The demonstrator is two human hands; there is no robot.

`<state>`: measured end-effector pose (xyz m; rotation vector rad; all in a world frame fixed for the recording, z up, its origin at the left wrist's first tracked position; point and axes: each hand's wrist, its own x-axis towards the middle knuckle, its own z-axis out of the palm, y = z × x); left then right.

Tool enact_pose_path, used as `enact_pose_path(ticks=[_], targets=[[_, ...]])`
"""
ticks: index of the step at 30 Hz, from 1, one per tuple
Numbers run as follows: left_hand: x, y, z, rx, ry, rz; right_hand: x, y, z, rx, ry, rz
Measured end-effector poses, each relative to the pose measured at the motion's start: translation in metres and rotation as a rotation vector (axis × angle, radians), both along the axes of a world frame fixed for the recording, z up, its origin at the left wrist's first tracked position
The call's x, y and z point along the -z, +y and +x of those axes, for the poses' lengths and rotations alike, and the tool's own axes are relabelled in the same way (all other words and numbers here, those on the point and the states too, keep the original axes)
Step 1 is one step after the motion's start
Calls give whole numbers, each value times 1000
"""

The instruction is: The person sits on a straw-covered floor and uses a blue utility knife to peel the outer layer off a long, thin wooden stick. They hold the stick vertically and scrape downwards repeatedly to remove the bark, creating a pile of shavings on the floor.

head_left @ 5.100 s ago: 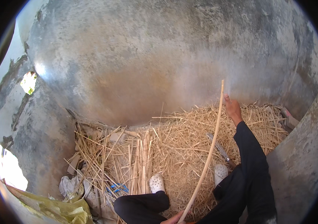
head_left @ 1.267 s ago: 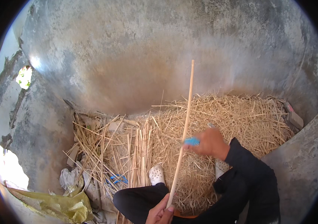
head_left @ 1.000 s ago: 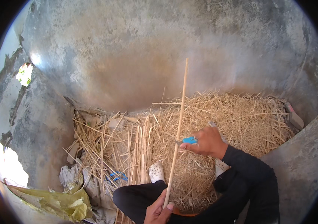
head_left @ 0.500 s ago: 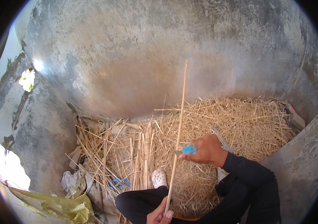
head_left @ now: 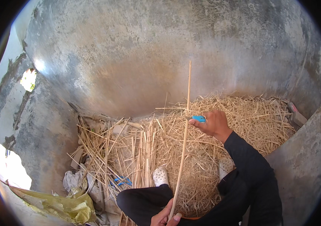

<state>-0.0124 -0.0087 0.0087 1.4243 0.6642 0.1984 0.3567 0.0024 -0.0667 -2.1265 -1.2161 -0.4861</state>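
Note:
A long, thin bamboo strip (head_left: 183, 150) stretches away from my lap toward the far wall, bowed slightly along its length. Its near end is pinched between the thumb and fingers of my left hand (head_left: 165, 218) at the lower edge. Farther up the strip, my right hand (head_left: 216, 123) is closed around a blue-handled knife (head_left: 198, 119). The short dark part of the knife meets the strip beside my right thumb; most of the tool is hidden by the fingers.
Pale shavings (head_left: 250, 120) heap up on the right. Split strips (head_left: 143, 158) lie left of centre, near blue cord (head_left: 121, 181) and a yellowish sheet (head_left: 66, 207). A curved concrete wall (head_left: 160, 56) encloses the space. White clogs (head_left: 160, 176) are on my feet.
My right hand has slid up and away along the strip with the knife, its arm straightening. My left hand still grips the near end, slightly farther right.

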Motion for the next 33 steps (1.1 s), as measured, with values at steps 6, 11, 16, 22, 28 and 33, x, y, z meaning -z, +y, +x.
enact_pose_path(ticks=[6, 11, 16, 22, 28, 33], targets=[[-2, -4, -7, 41, 50, -24, -7, -3, 11, 8, 81, -81], [4, -5, -11, 73, 103, 0, -6, -3, 25, 52, 74, -93], [5, -11, -17, 141, 238, 73, 3, 2, 57, 218, 180, -70], [15, -5, -22, 118, 301, -97, 19, -30, 92, 266, 317, -133], [8, 3, -2, -14, 84, -4, -6, -32, -58, -372, 141, -223], [15, 4, -9, 87, 165, 78, -12, -33, -39, -238, 103, -171]])
